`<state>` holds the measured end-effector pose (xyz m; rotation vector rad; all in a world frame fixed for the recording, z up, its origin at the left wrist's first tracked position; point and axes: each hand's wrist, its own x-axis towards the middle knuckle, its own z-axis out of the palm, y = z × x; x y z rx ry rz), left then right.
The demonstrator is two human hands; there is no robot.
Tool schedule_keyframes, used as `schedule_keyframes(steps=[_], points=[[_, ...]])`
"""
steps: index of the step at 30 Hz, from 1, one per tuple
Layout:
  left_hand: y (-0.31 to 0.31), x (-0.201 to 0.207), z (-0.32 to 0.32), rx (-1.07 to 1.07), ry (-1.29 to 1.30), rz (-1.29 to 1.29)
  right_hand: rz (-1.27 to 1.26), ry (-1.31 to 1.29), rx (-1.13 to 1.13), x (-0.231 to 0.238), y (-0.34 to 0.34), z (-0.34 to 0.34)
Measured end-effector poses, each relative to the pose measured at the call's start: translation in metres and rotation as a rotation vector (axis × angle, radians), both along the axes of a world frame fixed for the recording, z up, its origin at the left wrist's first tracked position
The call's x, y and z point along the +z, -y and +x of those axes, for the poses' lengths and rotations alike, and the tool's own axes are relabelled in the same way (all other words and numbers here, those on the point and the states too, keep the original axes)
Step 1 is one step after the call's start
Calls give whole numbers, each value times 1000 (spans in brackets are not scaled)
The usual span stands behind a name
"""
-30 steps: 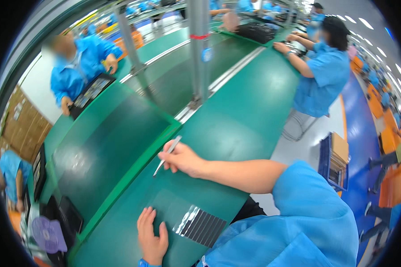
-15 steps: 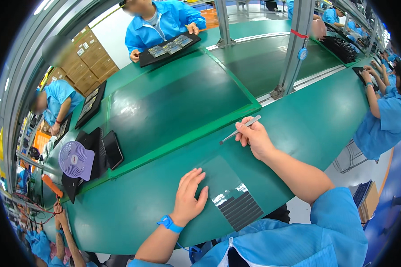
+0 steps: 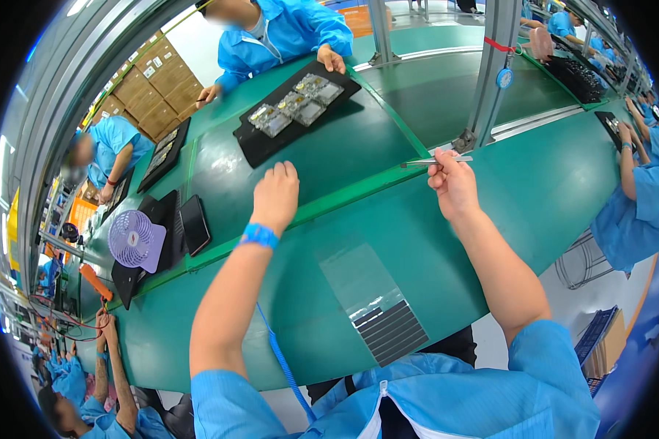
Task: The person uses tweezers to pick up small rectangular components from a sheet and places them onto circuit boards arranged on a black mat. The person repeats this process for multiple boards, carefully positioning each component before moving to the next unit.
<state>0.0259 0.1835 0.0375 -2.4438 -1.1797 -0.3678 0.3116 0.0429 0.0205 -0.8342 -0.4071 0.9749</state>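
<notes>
My right hand (image 3: 455, 189) holds metal tweezers (image 3: 419, 162) level above the green divider strip, their dark tip pointing left. My left hand (image 3: 277, 196) is reaching forward over the bench, its fingers loosely bent and nothing visible in them. Just beyond it is a black tray (image 3: 254, 146) carrying several circuit boards (image 3: 298, 101). A co-worker's hand (image 3: 331, 58) grips the tray's far edge. Closer to me, a clear plastic sheet (image 3: 359, 272) lies on the green bench, with several dark strips (image 3: 392, 333) in rows on its near part.
On the left stand a purple fan (image 3: 134, 241) and a black phone-like slab (image 3: 195, 225). A metal post (image 3: 494, 88) rises at the right. A blue coiled cord (image 3: 282, 356) hangs over the front edge. Co-workers sit at both sides.
My left hand has lifted off the bench beside the plastic sheet and moved forward. My right hand has moved forward and right with the tweezers. The co-worker's tray has come closer to me.
</notes>
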Motion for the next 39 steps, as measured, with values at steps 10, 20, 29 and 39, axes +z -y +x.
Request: schedule_keyframes(steps=[10,20,29,39], points=[[-118,-9,-31,-38,-292,-71,45,84,19,-24,-24,0],[-24,10,9,-179,-458,132,-9,24,-46,-33,16,-1],[168,0,-66,-357,-145,-9,28,50,-18,-13,7,-17],[216,20,-77,-244,-18,-364,-89,134,338,12,28,-35]])
